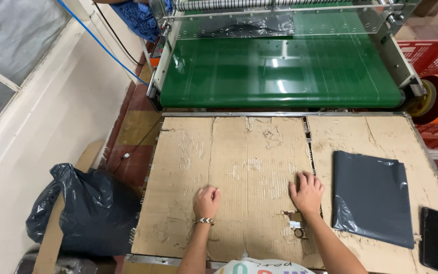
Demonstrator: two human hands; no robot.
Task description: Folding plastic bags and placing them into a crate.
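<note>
A black rectangular phone (437,239) is seen lying nearest, at the table's right corner. The left hand (206,201) is loosely curled, knuckles pressed on the worn, torn brown cardboard sheet (239,167). The right hand (307,192) is laid flat, fingers (305,178) narrowly spread, empty. Just beside its fingers, to the right, a stack of smooth grey plastic bags (371,198) is laid, its long axis running away toward the green conveyor belt (280,73).

Worn cardboard sheet (239,167) flat on table, torn surface.
</note>
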